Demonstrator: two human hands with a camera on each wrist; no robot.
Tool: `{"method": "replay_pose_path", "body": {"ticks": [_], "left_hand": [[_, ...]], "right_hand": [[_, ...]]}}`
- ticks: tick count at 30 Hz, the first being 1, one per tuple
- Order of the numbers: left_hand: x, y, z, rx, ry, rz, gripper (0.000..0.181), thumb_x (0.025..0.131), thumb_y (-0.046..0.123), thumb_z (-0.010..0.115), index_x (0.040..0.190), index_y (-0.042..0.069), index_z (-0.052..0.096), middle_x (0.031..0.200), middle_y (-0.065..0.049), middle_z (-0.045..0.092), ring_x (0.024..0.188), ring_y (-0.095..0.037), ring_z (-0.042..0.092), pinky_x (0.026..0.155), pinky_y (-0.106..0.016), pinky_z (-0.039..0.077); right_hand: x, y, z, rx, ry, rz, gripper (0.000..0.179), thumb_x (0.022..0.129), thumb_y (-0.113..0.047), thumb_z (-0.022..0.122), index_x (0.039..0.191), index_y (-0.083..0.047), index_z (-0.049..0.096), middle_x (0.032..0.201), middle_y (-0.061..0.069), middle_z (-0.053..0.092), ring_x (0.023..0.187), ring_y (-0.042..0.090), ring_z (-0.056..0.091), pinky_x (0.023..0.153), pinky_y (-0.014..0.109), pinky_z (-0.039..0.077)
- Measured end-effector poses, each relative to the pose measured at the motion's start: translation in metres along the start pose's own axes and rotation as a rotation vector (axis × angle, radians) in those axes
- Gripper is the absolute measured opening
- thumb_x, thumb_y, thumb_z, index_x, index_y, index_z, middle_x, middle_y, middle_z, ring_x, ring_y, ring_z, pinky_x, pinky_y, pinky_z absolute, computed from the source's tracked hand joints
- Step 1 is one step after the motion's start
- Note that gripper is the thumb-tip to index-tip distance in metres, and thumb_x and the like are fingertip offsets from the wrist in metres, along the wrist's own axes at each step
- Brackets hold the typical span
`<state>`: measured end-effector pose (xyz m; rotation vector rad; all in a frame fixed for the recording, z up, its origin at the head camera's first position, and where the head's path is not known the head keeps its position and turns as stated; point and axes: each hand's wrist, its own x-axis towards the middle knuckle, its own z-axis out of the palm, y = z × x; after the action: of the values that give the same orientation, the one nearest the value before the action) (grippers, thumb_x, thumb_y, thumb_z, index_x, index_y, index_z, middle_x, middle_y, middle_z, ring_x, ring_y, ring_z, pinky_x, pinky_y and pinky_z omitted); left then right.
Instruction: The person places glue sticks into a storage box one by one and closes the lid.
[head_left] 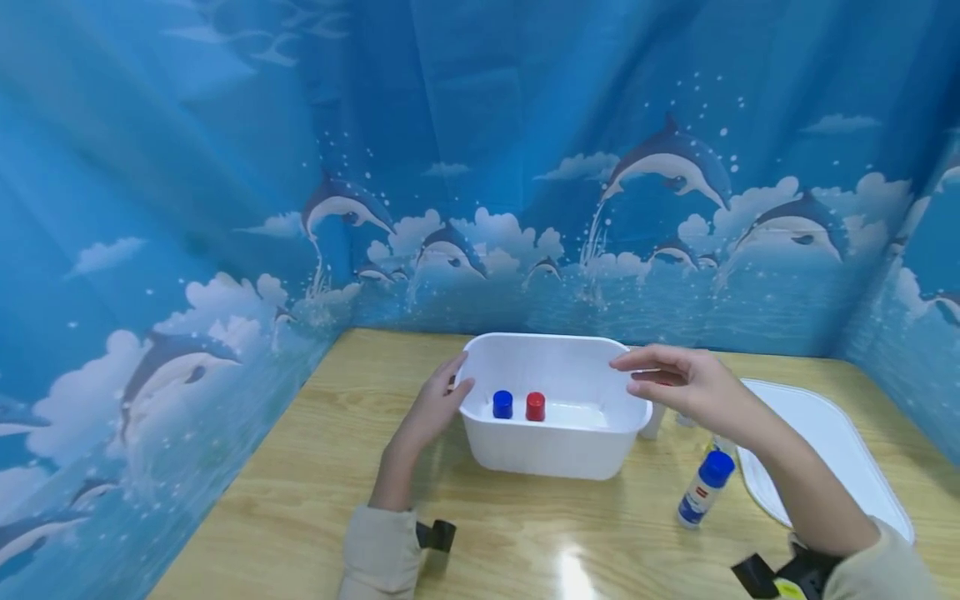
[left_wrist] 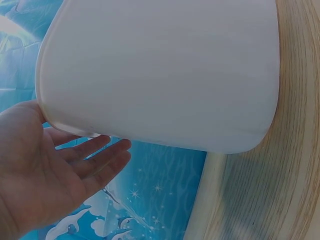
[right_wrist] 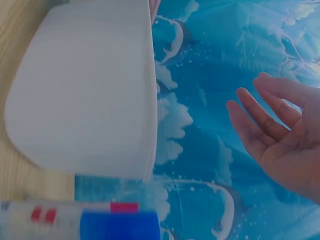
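Note:
A white plastic basin (head_left: 547,454) stands on the wooden table. In it are a blue cap (head_left: 502,405) and a red cap (head_left: 536,407); the front wall hides whatever is below them. At the basin's left end is my left hand (head_left: 435,404), thumb at the rim and fingers loosely extended along the outside, as the left wrist view shows. My right hand (head_left: 693,387) hovers by the right rim, fingers loosely bent and holding nothing; the right wrist view shows a gap between it and the basin. A blue-capped glue stick (head_left: 703,490) stands nearer me on the right.
To the right lies a white tray (head_left: 832,458), partly behind my right forearm. Between basin and tray are a white object (head_left: 653,422) and a small yellow item (head_left: 712,447), both partly hidden. A blue dolphin-print curtain (head_left: 480,167) hangs behind the table.

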<state>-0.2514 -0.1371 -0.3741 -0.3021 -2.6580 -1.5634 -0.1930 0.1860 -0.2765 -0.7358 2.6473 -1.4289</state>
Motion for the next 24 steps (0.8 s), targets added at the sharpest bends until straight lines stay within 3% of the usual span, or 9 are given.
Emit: {"method": "replay_pose_path", "body": {"ticks": [7, 13, 18, 24], "left_hand": [[-0.001, 0.001, 0.0, -0.01, 0.002, -0.009, 0.051, 0.098, 0.026, 0.045, 0.144, 0.01, 0.03, 0.144, -0.012, 0.031, 0.123, -0.031, 0.039, 0.095, -0.043, 0.042], [0.0, 0.001, 0.0, -0.012, 0.001, -0.017, 0.051, 0.098, 0.027, 0.045, 0.144, 0.011, 0.03, 0.144, -0.011, 0.031, 0.124, -0.03, 0.039, 0.095, -0.043, 0.041], [0.0, 0.002, 0.0, -0.015, 0.004, -0.014, 0.051, 0.098, 0.026, 0.045, 0.144, 0.01, 0.03, 0.144, -0.012, 0.032, 0.122, -0.03, 0.04, 0.094, -0.042, 0.042], [-0.001, 0.002, 0.0, -0.011, 0.011, -0.017, 0.051, 0.098, 0.026, 0.046, 0.144, 0.01, 0.03, 0.143, -0.012, 0.033, 0.12, -0.029, 0.043, 0.093, -0.042, 0.044]], "right_hand": [[-0.034, 0.019, -0.021, 0.0, 0.045, 0.031, 0.031, 0.093, -0.016, 0.056, 0.121, -0.003, 0.056, 0.116, 0.009, 0.058, 0.098, 0.009, 0.059, 0.073, 0.027, 0.054], [-0.059, 0.046, -0.027, -0.027, 0.061, 0.082, 0.032, 0.093, -0.014, 0.055, 0.122, -0.001, 0.056, 0.112, -0.001, 0.061, 0.095, 0.006, 0.059, 0.073, 0.024, 0.053], [-0.074, 0.068, -0.024, -0.018, 0.046, 0.119, 0.033, 0.093, -0.013, 0.054, 0.122, 0.003, 0.053, 0.112, 0.002, 0.06, 0.096, 0.001, 0.057, 0.074, 0.023, 0.052], [-0.086, 0.09, -0.015, 0.047, 0.03, 0.103, 0.031, 0.093, -0.008, 0.054, 0.122, 0.005, 0.053, 0.112, -0.018, 0.056, 0.097, -0.001, 0.055, 0.072, 0.024, 0.053]]}}
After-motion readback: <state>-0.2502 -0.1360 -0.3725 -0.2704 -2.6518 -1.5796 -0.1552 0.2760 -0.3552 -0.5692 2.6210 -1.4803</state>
